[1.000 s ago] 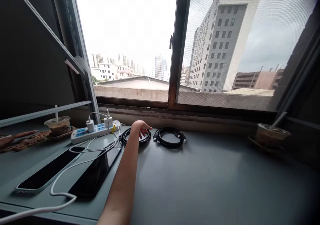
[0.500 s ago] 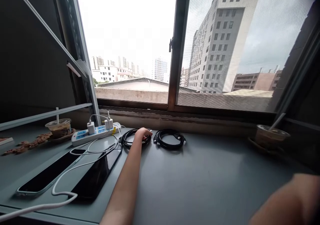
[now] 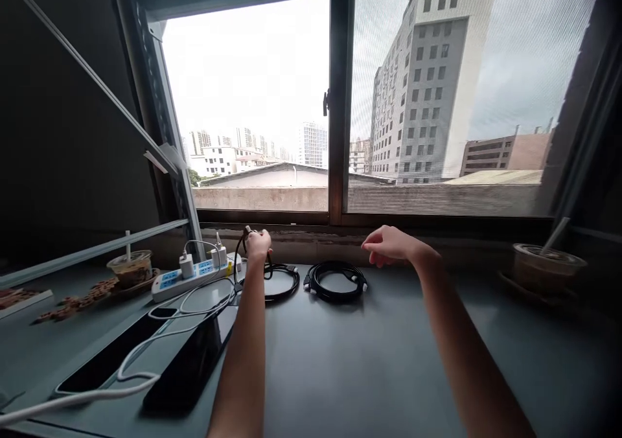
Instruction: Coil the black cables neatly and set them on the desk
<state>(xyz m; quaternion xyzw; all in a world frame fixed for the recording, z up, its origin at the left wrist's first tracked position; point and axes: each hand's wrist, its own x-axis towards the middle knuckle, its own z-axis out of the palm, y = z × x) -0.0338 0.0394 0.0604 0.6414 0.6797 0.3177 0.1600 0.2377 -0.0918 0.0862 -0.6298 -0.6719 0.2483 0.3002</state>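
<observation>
My left hand (image 3: 258, 245) is closed on a black cable (image 3: 268, 267), raised over the back of the desk so that loops hang at both sides of the fist. Below and to its right lies a coiled black cable (image 3: 291, 288), partly hidden by my forearm; whether the two are joined I cannot tell. A second coil of black cable (image 3: 337, 295) with pale-tipped plugs rests flat beside it. My right hand (image 3: 389, 243) hovers to the right of that second coil, fingers loosely bent and nothing seen in them.
At the left stand a power strip (image 3: 170, 285) with white chargers, two dark-screened devices, a phone (image 3: 116, 347) and a tablet (image 3: 187, 373), and a white cord (image 3: 131, 374) across them. Drink cups (image 3: 131, 269) (image 3: 547, 269) flank the desk (image 3: 340, 373). A window runs behind.
My left hand has risen from the left coil, lifting black cable. My right hand has come from the lower right corner to above the back of the desk. The view has shifted slightly.
</observation>
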